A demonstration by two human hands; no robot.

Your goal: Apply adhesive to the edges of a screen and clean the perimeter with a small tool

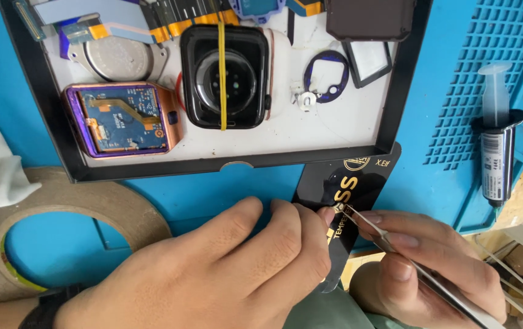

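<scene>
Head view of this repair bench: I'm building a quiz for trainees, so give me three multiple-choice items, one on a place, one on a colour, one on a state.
1. Where does the syringe lie?
A. in the tray
B. on the blue mat, right of the tray
C. under the tape roll

2. What colour is the band across the watch body?
A. yellow
B. red
C. green

3. What does the right hand hold?
A. nothing
B. a screwdriver
C. tweezers

Answers: 1 B, it rests on the mat's grid outside the tray; 2 A, the strip is yellow; 3 C, the metal tweezers meet the left hand's fingertips.

Head camera looks steeply down, close over the blue mat (213, 195).
</scene>
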